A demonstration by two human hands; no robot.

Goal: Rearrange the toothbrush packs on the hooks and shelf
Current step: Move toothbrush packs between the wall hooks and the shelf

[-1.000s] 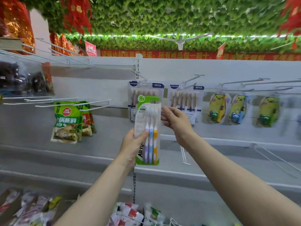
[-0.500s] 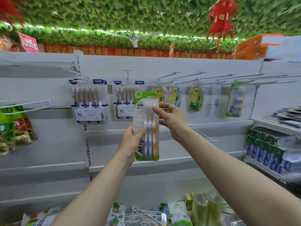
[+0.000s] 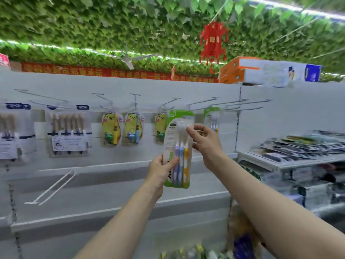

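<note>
Toothbrush pack (image 3: 178,150): green-edged, three brushes, held upright before the white back panel (image 3: 130,85), just below the hooks (image 3: 203,102).
Left hand (image 3: 161,170): fingers curled round the pack's lower left edge, thumb across its front.
Right hand (image 3: 206,144): fingers pinch the upper right edge.
Neighbours: yellow cartoon packs (image 3: 111,129) hang to the left; a matching pack (image 3: 212,118) hangs to the right.

Hook wall (image 3: 130,85), hung toothbrush packs (image 3: 111,128), shelf (image 3: 280,164) bearing flat packs (image 3: 298,146)

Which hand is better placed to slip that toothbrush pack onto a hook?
Probably right. The right hand pinches the toothbrush pack near its top, just below the empty hooks; the left hand grips its lower part.
</note>
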